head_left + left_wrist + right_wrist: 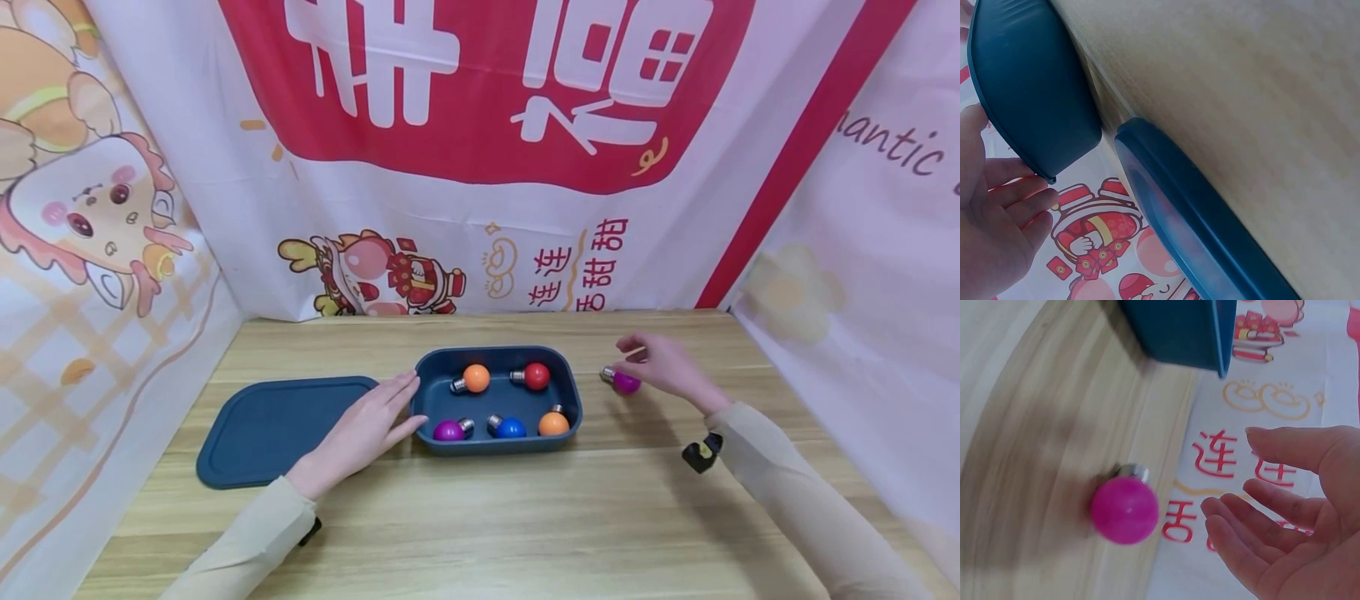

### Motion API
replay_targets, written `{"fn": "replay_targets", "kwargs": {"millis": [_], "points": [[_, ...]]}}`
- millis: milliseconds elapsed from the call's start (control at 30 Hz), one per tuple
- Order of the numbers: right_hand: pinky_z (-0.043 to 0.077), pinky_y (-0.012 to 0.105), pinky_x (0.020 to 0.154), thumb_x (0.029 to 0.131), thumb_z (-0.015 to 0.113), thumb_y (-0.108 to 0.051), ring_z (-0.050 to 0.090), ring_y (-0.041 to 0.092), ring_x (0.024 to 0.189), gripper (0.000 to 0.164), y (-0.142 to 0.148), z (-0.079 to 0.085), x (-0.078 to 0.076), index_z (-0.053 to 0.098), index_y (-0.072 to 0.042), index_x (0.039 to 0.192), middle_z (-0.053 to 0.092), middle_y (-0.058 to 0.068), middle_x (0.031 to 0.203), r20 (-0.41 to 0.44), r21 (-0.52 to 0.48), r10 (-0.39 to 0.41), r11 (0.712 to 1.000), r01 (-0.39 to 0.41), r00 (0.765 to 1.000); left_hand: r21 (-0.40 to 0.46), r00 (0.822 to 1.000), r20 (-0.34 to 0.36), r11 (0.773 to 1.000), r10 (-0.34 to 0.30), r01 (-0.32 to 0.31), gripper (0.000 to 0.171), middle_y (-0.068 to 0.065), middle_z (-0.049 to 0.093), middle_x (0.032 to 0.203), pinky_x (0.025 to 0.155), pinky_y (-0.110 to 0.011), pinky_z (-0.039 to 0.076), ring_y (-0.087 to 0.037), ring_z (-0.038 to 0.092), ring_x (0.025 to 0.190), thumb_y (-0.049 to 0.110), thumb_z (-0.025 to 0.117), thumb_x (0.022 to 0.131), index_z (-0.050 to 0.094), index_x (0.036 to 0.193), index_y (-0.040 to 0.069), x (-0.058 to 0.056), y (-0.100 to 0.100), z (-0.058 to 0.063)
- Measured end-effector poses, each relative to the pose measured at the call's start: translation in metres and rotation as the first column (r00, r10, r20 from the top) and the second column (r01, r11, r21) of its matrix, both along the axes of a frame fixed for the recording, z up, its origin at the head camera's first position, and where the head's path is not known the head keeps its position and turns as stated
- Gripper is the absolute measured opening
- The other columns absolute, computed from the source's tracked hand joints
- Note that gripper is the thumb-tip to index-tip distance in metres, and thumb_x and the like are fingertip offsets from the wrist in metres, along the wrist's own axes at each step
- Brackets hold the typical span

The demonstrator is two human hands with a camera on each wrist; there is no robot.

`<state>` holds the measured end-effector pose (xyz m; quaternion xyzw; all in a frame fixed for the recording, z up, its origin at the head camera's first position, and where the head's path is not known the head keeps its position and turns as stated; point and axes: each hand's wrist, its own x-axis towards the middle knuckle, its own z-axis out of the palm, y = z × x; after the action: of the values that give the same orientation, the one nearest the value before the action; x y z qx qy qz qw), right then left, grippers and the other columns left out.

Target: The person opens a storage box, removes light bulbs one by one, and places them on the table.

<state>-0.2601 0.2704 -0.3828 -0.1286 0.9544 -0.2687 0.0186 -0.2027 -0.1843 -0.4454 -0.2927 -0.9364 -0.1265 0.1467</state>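
A dark blue box point(495, 447) stands in the middle of the table. Inside it lie an orange bulb point(476, 378), a red bulb point(536, 376), a purple bulb point(449, 430), a blue bulb point(512, 427) and a second orange bulb point(554, 423). My left hand point(365, 423) touches the box's left rim with fairly straight fingers. To the right of the box, another purple bulb point(1125, 510) rests on the table, its metal base toward the box. Above this bulb my right hand point(663, 364) hovers, fingers loosely bent and apart from it, holding nothing.
A flat dark blue lid point(262, 433) lies on the wooden table point(480, 525) left of the box, partly behind my left hand. Printed cloth point(420, 192) hangs along the table's back edge, with more cloth at both sides.
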Motion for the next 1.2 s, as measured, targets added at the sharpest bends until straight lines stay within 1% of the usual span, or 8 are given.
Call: {"fn": "replay_targets", "kwargs": {"millis": [267, 533, 700, 867, 967, 1133, 1200], "points": [[0.060, 0.047, 0.089, 0.090, 0.073, -0.022, 0.070, 0.037, 0.105, 0.041, -0.025, 0.008, -0.002, 0.063, 0.004, 0.120, 0.068, 0.024, 0.119, -0.003, 0.026, 0.051, 0.998, -0.051, 0.999, 0.003, 1.000, -0.015, 1.000, 0.003, -0.003, 0.063, -0.020, 0.054, 0.145, 0.105, -0.051, 0.050, -0.035, 0.056, 0.132, 0.039, 0.070, 0.092, 0.055, 0.139, -0.001, 0.000, 0.001, 0.000], [0.061, 0.045, 0.088, 0.090, 0.073, -0.020, 0.071, 0.034, 0.103, 0.039, -0.052, 0.010, -0.008, 0.063, 0.002, 0.120, 0.068, 0.023, 0.119, 0.001, 0.014, 0.107, 0.994, -0.107, 0.994, 0.005, 1.000, -0.024, 1.000, -0.002, 0.002, 0.063, -0.020, 0.054, 0.145, 0.105, -0.051, 0.050, -0.034, 0.056, 0.132, 0.039, 0.069, 0.092, 0.055, 0.139, -0.001, 0.000, 0.000, 0.000], [0.061, 0.044, 0.087, 0.089, 0.074, -0.018, 0.070, 0.032, 0.102, 0.036, -0.065, 0.010, -0.009, 0.063, 0.002, 0.118, 0.068, 0.022, 0.118, 0.010, -0.021, 0.141, 0.990, -0.141, 0.990, 0.009, 0.999, -0.045, 1.000, -0.013, 0.014, 0.063, -0.020, 0.055, 0.144, 0.104, -0.050, 0.051, -0.034, 0.057, 0.131, 0.039, 0.070, 0.092, 0.056, 0.138, -0.001, -0.001, 0.000, -0.001], [0.061, 0.043, 0.088, 0.089, 0.075, -0.018, 0.070, 0.032, 0.103, 0.039, -0.077, 0.010, -0.008, 0.063, 0.003, 0.119, 0.068, 0.022, 0.119, 0.020, -0.036, 0.161, 0.986, -0.161, 0.987, 0.004, 0.999, -0.045, 1.000, -0.013, 0.013, 0.063, -0.020, 0.055, 0.145, 0.105, -0.050, 0.050, -0.034, 0.057, 0.131, 0.040, 0.068, 0.092, 0.056, 0.139, -0.001, -0.001, 0.000, 0.000], [0.061, 0.042, 0.088, 0.089, 0.075, -0.018, 0.070, 0.031, 0.103, 0.040, -0.085, 0.007, -0.009, 0.063, 0.003, 0.121, 0.068, 0.022, 0.120, 0.032, -0.022, 0.170, 0.985, -0.169, 0.985, -0.004, 0.999, -0.033, 1.000, -0.009, 0.009, 0.064, -0.019, 0.054, 0.146, 0.106, -0.050, 0.049, -0.034, 0.056, 0.133, 0.041, 0.067, 0.093, 0.055, 0.140, -0.001, 0.000, 0.000, 0.001], [0.061, 0.040, 0.084, 0.087, 0.076, -0.016, 0.072, 0.030, 0.096, 0.038, -0.095, 0.003, -0.013, 0.065, 0.005, 0.116, 0.070, 0.024, 0.115, -0.017, 0.042, 0.221, 0.975, -0.220, 0.975, -0.010, 1.000, -0.020, 1.000, -0.003, 0.003, 0.064, -0.019, 0.053, 0.147, 0.107, -0.050, 0.049, -0.033, 0.055, 0.134, 0.042, 0.066, 0.094, 0.054, 0.141, -0.001, 0.001, 0.000, 0.001], [0.062, 0.040, 0.083, 0.086, 0.077, -0.015, 0.072, 0.030, 0.094, 0.038, -0.099, 0.000, -0.014, 0.065, 0.006, 0.115, 0.070, 0.023, 0.113, -0.032, 0.059, 0.231, 0.972, -0.229, 0.972, -0.007, 1.000, -0.016, 1.000, -0.002, 0.001, 0.065, -0.019, 0.053, 0.147, 0.108, -0.050, 0.048, -0.033, 0.054, 0.134, 0.042, 0.066, 0.094, 0.054, 0.140, -0.001, 0.002, 0.000, 0.002]]}}
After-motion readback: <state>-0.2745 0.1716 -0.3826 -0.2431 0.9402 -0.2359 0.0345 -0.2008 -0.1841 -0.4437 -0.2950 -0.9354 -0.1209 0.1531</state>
